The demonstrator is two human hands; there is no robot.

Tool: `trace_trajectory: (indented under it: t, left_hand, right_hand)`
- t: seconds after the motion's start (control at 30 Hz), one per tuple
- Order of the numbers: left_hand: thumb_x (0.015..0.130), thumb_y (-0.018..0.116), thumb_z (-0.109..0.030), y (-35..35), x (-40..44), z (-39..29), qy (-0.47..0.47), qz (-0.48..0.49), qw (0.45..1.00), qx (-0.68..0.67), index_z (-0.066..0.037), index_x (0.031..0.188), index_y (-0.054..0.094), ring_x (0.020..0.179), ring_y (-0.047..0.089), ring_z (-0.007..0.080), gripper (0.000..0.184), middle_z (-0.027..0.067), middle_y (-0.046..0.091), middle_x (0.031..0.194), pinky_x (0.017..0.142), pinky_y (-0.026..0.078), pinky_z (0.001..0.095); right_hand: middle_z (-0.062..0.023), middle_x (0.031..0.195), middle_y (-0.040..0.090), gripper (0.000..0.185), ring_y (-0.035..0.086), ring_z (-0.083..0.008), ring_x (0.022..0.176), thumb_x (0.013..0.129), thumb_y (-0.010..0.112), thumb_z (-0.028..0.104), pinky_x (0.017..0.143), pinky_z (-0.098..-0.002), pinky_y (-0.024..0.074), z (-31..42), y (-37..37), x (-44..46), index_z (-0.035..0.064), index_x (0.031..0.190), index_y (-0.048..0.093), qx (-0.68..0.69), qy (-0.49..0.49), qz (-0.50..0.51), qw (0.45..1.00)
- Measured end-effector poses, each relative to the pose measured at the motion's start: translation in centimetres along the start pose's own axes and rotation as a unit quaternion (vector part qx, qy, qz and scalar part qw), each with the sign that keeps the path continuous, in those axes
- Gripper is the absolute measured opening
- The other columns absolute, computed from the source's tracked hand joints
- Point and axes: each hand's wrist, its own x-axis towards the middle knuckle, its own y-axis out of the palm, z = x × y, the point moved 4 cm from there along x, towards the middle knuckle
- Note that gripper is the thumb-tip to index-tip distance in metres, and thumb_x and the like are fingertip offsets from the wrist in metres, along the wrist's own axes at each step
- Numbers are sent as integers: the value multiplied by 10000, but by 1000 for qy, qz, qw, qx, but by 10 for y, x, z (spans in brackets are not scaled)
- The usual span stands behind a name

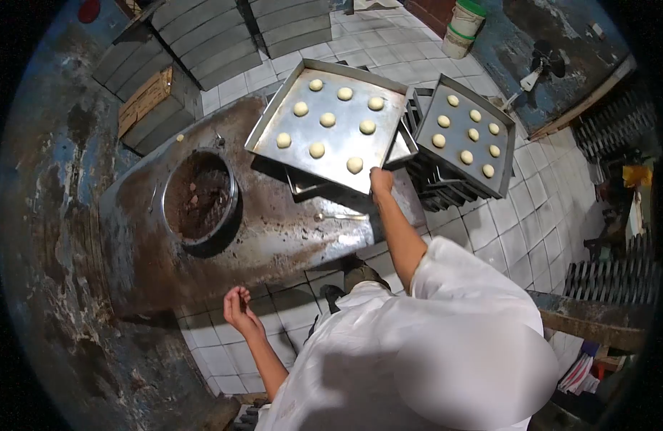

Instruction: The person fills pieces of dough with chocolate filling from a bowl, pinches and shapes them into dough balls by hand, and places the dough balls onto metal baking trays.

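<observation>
- Gripped at its near right corner, a silver square metal tray [338,145] sits above the far right of a brown-stained metal table [270,233]; the right hand [380,181] is clamped on its rim.
- The left hand [239,311], well apart from the right, has loosely bent fingers by the table's near edge, with nothing visible in it.
- Level handling seems best: the 9 round pale dough balls [328,119] in the tray could roll or touch if it tips. A grip by 2 hands on opposite rims would likely be steadier than 1 corner.
- To the right, a dark grey rectangular metal tray [455,128] bears 9 similar balls in spaced rows atop a black metal rack [435,174].
- At left on the table, a round silver metal pot [235,192] contains dark brown crumbly matter [195,205], its kind unclear.
</observation>
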Motion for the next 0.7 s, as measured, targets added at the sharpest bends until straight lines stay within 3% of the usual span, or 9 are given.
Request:
trace_trajectory:
  t: [0.17, 0.2, 0.23, 0.27, 0.3, 0.5, 0.7]
  left_hand:
    - [998, 618, -148, -46, -48, -2, 55, 58, 993, 82, -5, 961, 667, 841, 611, 138, 156, 70, 679, 941, 774, 487, 279]
    - [992, 622, -146, -67, -57, 9, 42, 55, 995, 76, -4, 962, 666, 842, 615, 139, 152, 71, 679, 936, 772, 492, 277]
    - [986, 625, -145, -88, -67, 24, 25, 58, 995, 71, -4, 963, 664, 843, 619, 140, 149, 72, 679, 932, 770, 498, 276]
    - [976, 623, -144, -107, -79, 41, -14, 12, 999, 49, -10, 955, 664, 840, 624, 142, 142, 73, 678, 920, 752, 502, 271]
    - [966, 621, -144, -127, -90, 60, -53, -34, 998, 27, -17, 948, 664, 837, 630, 144, 135, 74, 677, 909, 733, 506, 267]
    - [965, 606, -182, -284, -146, 207, -274, -16, 943, 186, -51, 984, 675, 791, 652, 162, 150, 70, 704, 935, 645, 512, 286]
    - [972, 620, -216, -219, -198, 251, -344, 84, 859, 369, -63, 1018, 680, 816, 657, 161, 171, 64, 712, 952, 676, 507, 293]
  right_hand:
    - [-216, 760, 703, 323, 674, -309, 664, 738, 671, 204, 678, -438, 492, 21, -46, -22, -115, 783, 700, 34, -72, -8, 997]
    - [-216, 760, 703, 323, 674, -309, 664, 738, 671, 204, 678, -438, 492, 27, -68, -35, -115, 783, 700, 41, -71, -14, 997]
    - [-235, 804, 717, 367, 693, -335, 765, 726, 665, 231, 719, -433, 505, 29, -93, -45, -116, 837, 709, 91, -34, 10, 995]
    - [-254, 849, 731, 419, 713, -361, 865, 714, 659, 258, 761, -429, 519, 26, -114, -50, -118, 891, 718, 143, 3, 31, 989]
    - [-165, 756, 659, 287, 638, -297, 680, 732, 674, 139, 682, -428, 468, 23, -130, -48, -135, 818, 667, 196, 15, 12, 980]
    - [-149, 793, 580, 291, 529, -274, 743, 721, 661, 145, 707, -438, 414, 32, -252, -63, -123, 792, 570, 317, 40, -62, 946]
    - [-198, 876, 646, 301, 589, -305, 847, 699, 627, 145, 776, -436, 449, -11, -324, 39, -141, 792, 622, 248, 46, -198, 947]
